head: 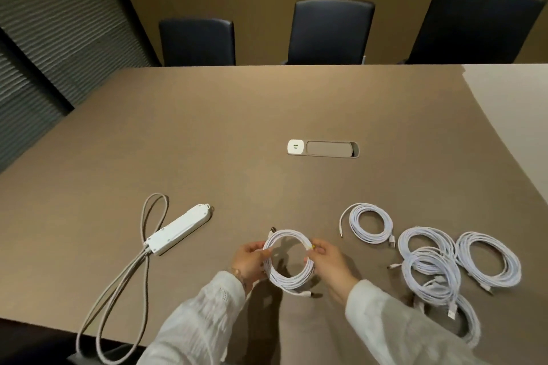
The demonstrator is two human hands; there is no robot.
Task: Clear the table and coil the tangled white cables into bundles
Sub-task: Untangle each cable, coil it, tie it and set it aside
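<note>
Finishing a coil of white cable between both my hands.

My left hand [250, 259] and right hand [324, 258] pinch opposite sides of the coiled cable [289, 261], held above the table [237, 127]. Next, I'd judge: tuck its loose end, set it by the finished bundles [430, 255] right of my fingers (no containers in view).

No text, label, brand, number or sign can be read anywhere in this view. The white power strip [178, 229] shows a plain top with no legible print. The white socket plate [295, 147] set in the table [207, 127] bears only 2 tiny greenish marks, too small to make out as characters. The coiled cables [430, 252] and their plugs carry nothing legible, and a small yellow spot on the held coil [288, 261] is too blurred to tell whether it is a tag.
</note>
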